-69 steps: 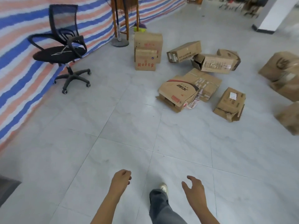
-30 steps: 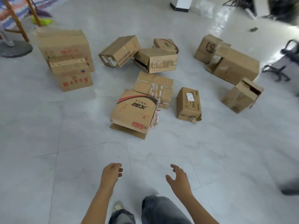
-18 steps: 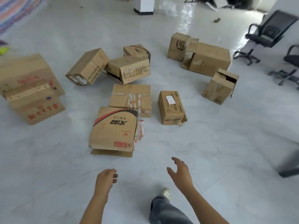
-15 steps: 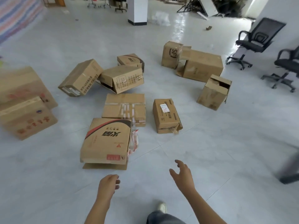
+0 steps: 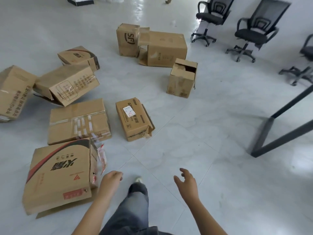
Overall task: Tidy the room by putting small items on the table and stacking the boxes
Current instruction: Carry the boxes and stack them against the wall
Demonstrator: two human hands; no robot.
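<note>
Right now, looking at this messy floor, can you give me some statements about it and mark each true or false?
1. The left hand and the right hand hold nothing. True.
2. Everything is stacked in one neat pile. False: the cardboard boxes lie scattered on the floor.
3. The SF box stands beside a larger box. True.
4. Red chairs stand at the right. False: the office chairs there are black.

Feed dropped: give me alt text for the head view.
Nine brown cardboard boxes lie scattered, unstacked, on a pale tiled floor; the nearest box, printed red and black, sits beside the open, empty left grip. The right grip is open too; black mesh office chairs stand upper right.
</note>
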